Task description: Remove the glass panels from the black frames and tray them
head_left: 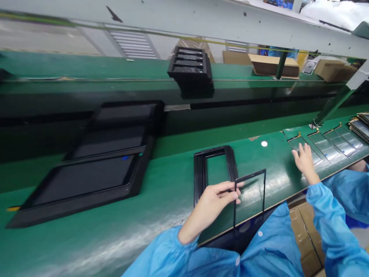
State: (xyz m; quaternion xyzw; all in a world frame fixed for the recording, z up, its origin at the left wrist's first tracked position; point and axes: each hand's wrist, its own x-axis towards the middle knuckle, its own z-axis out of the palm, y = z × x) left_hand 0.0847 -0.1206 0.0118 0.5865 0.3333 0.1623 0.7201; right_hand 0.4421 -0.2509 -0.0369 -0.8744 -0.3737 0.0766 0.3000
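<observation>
My left hand (218, 196) pinches the left edge of a thin black-bordered panel (250, 176), see-through in the middle, and holds it upright above the front of the bench. Just behind it, a stack of similar black rectangular frames (201, 177) lies on the green surface. Off to the right, my right hand (302, 158) has its fingers spread over the leftmost of several clear rectangular panels (294, 143) with small orange tabs. Whether those fingertips touch the panel I cannot tell.
A black tray (135, 190) with dark screens occupies the left, partly over the conveyor. Stacked black trays (191, 73) and cardboard boxes (273, 67) stand on the back shelf. A green post (331, 104) rises at the right. Another person's blue sleeve (346, 186) is close on the right.
</observation>
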